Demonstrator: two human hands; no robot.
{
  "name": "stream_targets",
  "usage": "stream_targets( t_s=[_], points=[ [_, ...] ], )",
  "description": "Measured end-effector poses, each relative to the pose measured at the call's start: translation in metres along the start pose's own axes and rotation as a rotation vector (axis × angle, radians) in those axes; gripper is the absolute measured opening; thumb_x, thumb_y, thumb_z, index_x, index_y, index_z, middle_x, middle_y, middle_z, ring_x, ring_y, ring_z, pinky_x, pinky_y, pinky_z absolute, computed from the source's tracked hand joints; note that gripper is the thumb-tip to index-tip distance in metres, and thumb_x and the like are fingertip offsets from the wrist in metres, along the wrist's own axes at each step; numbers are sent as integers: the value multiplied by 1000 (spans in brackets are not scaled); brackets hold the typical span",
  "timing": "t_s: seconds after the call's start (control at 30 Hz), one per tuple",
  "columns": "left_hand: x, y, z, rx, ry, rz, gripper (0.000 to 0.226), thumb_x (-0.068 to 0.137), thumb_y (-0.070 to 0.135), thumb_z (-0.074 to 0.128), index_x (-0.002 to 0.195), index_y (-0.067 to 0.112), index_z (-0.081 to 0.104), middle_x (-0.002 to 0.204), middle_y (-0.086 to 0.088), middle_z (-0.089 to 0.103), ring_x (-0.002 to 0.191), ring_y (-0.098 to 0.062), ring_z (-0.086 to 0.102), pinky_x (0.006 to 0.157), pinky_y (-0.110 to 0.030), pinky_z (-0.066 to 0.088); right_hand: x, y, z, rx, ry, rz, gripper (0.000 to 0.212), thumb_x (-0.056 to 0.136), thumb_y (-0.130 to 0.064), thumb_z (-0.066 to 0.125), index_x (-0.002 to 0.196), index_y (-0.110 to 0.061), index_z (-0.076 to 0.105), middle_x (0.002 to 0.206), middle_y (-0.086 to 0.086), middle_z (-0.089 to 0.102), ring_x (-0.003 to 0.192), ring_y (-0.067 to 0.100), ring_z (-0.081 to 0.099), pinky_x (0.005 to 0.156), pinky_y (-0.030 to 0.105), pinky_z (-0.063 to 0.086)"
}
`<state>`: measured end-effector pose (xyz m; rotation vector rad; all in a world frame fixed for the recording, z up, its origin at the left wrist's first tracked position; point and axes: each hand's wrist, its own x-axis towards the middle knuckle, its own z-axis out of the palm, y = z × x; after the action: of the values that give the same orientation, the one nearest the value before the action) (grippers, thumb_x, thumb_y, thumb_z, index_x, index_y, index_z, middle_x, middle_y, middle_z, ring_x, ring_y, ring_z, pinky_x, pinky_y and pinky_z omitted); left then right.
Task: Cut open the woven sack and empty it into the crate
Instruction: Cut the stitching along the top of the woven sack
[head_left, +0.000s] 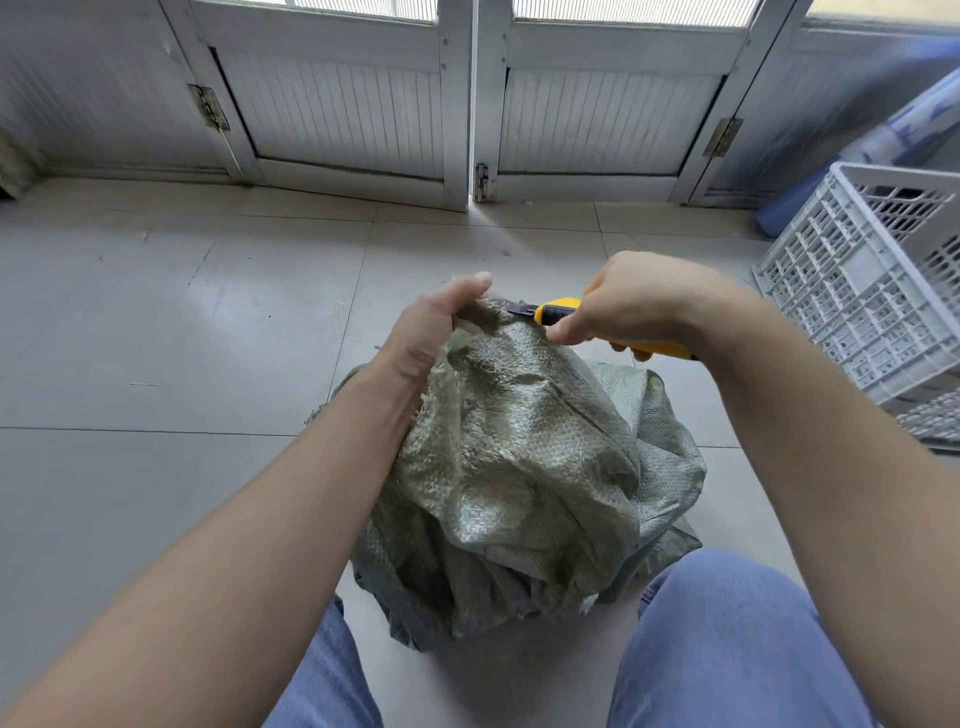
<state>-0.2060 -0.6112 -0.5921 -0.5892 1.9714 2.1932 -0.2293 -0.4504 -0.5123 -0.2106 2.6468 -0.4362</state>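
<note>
Two hands: both were occupied; the left hand (431, 332) clutched the bunched neck of the sack (519, 467), and the right hand (634, 301) was wrapped round a yellow knife (558, 310).
Sack: it sat slumped on the tiled floor (182, 312) between the person's knees (727, 639), its neck drawn up at the far side.
Blade: the short tip pointed left, toward the left thumb, and seemed to touch the gathered weave just beside that grip; whether it had bitten in was hard to tell.
Key relation: the knife's long axis ran left to right, across the neck, so a cut would likely travel toward the holding fingers.
Crate (852, 301): white and slatted, to the right, well apart from the sack and nearer the right arm.
Room: bare tiles lay to the left and ahead, up to the white doors (337, 119); the crate closed off the right side.
</note>
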Motion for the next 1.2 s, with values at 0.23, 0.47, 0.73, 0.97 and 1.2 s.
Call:
stream_targets(
  t_s=[0.23,0.47,0.73,0.97,1.2],
  points=[
    [0,-1,3,-34,83,-53,41,81,-1,68,118,-2,53,89,-13,63,47,-6,61,47,-18,52,-3,0,-7,14,61,4,36,82,-41,68,67,-9,57,60,4,56,45,17,51,45,20,35],
    [0,0,7,20,148,82,20,80,-4,69,90,4,54,71,-3,59,38,2,56,39,-13,45,-4,-9,6,56,-42,2,37,89,-35,64,64,-11,51,58,2,50,44,14,46,37,17,34],
    [-3,1,0,82,144,126,35,78,-10,67,77,15,43,78,-3,55,60,-9,54,41,-10,45,6,6,-1,215,140,102,37,90,-31,60,63,-9,49,64,7,51,51,18,46,46,24,38],
    [-1,-1,8,127,93,182,40,77,-12,67,72,17,41,69,0,54,56,-7,53,43,-11,45,8,-7,6,226,25,-10,33,84,-36,68,75,-5,59,58,4,50,46,16,45,45,21,37],
    [-7,4,4,88,133,150,25,82,-1,68,77,14,49,71,-1,57,51,-5,55,43,-14,46,10,-11,6,28,-47,-26,25,83,-28,67,73,-6,60,60,4,52,45,18,48,45,20,37]
  ],
)
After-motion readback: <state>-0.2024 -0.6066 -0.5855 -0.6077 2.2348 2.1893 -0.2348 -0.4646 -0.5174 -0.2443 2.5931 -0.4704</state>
